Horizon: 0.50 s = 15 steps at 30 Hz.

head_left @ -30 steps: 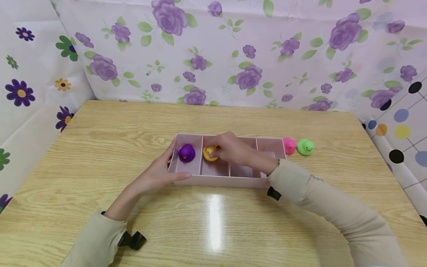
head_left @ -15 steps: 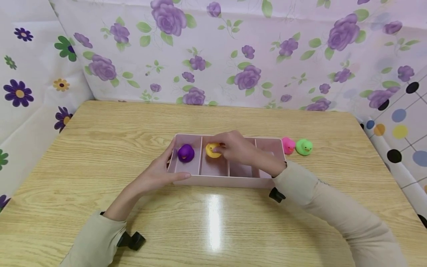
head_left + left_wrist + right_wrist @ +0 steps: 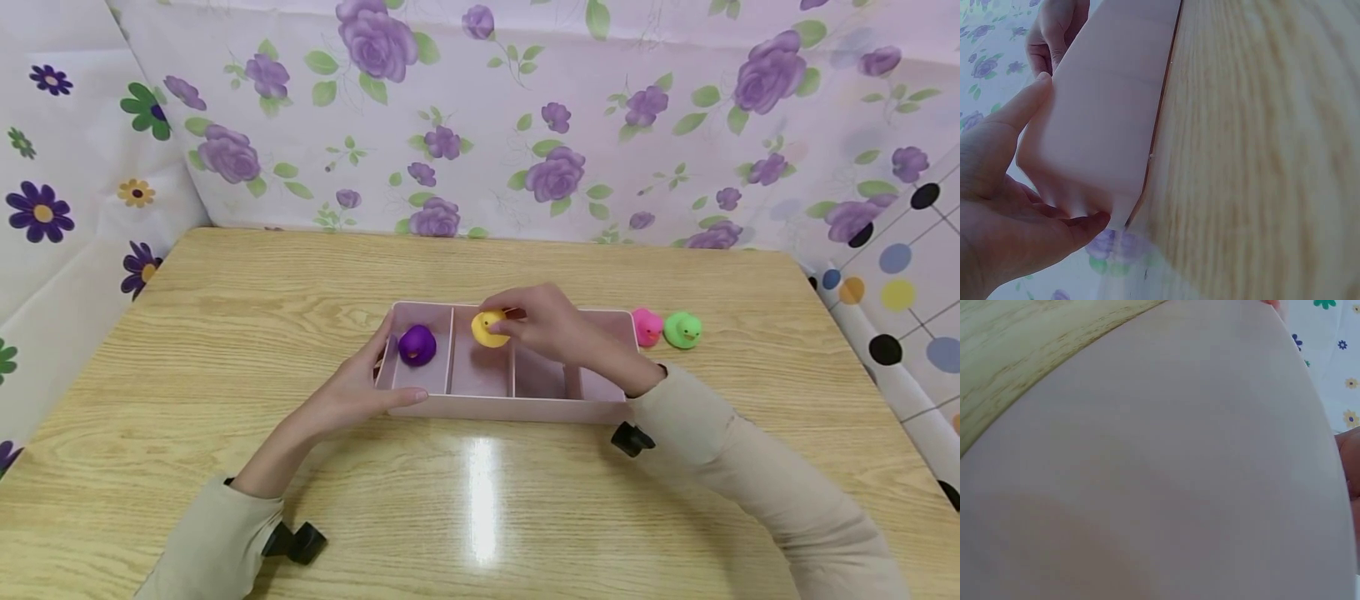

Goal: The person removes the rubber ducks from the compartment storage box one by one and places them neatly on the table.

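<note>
A pale pink divided storage box point(image 3: 495, 407) lies lengthwise across the table in the head view. My left hand point(image 3: 352, 392) holds its left end, thumb along the front rim and fingers around the end wall; the left wrist view shows this hand point(image 3: 1019, 206) up close against the box point(image 3: 1104, 100). My right hand point(image 3: 551, 325) pinches a yellow rubber duck point(image 3: 487, 330) above the second compartment from the left. A purple rubber duck point(image 3: 417, 345) sits in the leftmost compartment. In the right wrist view, the box wall point(image 3: 1179, 450) hides most of the right hand.
A pink rubber duck point(image 3: 648, 327) stands just outside the box's right end, with a green rubber duck point(image 3: 683, 331) to its right. Wood-grain table point(image 3: 337, 275) surrounds the box. A flowered sheet point(image 3: 480, 125) hangs along the back edge.
My right hand has raised the yellow duck from the second compartment and carried it slightly right. My left hand stays at the box's left end.
</note>
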Available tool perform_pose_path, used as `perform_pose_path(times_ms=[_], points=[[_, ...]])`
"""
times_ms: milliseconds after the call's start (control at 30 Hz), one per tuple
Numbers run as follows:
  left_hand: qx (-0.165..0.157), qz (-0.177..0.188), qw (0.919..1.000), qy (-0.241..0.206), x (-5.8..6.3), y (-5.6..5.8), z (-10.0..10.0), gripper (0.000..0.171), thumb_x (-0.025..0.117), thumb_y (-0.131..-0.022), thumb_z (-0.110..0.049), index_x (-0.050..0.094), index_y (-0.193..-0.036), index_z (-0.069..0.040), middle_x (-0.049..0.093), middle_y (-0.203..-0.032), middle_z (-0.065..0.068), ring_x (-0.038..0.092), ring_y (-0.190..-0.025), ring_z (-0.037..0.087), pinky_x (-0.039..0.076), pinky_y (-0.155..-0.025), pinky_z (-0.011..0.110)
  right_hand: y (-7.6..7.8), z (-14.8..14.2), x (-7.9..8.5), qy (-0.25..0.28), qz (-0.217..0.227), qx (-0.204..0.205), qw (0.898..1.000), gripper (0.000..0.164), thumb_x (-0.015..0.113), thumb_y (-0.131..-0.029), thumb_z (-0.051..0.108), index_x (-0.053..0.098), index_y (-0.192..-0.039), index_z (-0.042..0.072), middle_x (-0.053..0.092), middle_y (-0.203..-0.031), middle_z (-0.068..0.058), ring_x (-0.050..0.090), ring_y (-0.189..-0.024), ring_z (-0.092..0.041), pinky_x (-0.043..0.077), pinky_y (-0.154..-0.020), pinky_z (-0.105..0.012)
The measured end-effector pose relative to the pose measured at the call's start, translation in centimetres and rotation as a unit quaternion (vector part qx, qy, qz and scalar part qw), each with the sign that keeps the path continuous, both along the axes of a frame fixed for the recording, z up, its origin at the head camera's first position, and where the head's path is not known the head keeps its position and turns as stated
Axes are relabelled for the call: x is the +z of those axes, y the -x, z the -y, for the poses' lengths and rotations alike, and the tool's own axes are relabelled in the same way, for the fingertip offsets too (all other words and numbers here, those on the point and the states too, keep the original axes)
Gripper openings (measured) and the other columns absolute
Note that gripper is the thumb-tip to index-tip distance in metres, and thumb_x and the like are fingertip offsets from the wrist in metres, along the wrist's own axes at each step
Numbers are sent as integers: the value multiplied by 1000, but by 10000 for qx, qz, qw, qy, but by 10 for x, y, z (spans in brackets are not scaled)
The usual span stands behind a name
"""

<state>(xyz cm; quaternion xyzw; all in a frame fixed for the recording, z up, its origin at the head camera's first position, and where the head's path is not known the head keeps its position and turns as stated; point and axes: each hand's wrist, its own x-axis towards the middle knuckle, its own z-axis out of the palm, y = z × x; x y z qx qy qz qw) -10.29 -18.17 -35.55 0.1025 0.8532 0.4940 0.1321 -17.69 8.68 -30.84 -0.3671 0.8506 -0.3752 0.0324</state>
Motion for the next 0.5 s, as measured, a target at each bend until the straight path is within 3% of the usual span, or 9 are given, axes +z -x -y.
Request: perform_pose_path(times_ms=[200,500], points=[[3,11,10000,5,0,0,0,115,79,-79,-36,-5,-156,-22,14,-156,26,18,-141,41,21,-110,57,-4,-4,1,134,-103,-10,9999,22,72,-84,-3,71,-105,-7,71,-103,-17,68,-97,-29,54,-81,-27],[14,25,10000,-8,0,-1,0,114,79,-79,-36,-5,-156,-23,15,-156,26,19,-141,41,25,-109,56,-16,-9,4,317,84,134,9994,22,69,-86,-2,70,-108,-6,70,-105,-15,66,-96,-25,53,-84,-30]])
